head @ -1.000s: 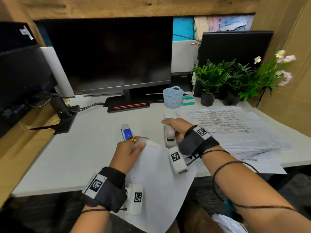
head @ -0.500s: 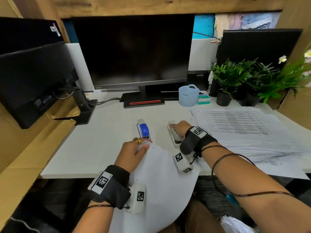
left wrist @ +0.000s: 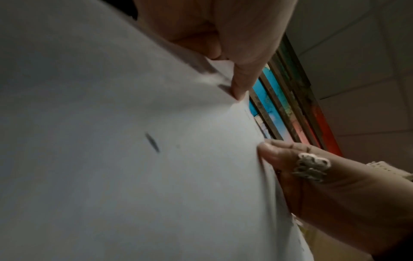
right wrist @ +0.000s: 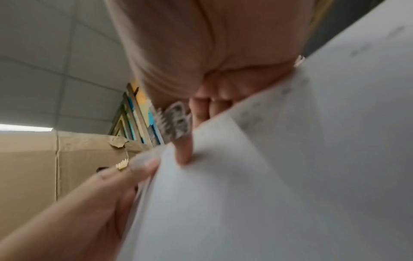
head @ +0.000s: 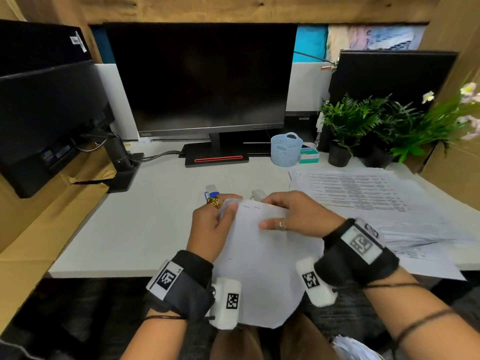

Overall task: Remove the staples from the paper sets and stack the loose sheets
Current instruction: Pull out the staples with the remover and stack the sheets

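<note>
Right hand now off the white staple remover it was on half a second ago and pinching the paper set at its top edge, thumb on the face. Tool is parked on the desk just behind. Likely means pull done, sheets about to be separated. Left hand pinches the top-left corner, fingers curled over it. Set hangs off the desk's front edge over the lap. Loose stack lies to the right, blue stapler behind the left hand.
</note>
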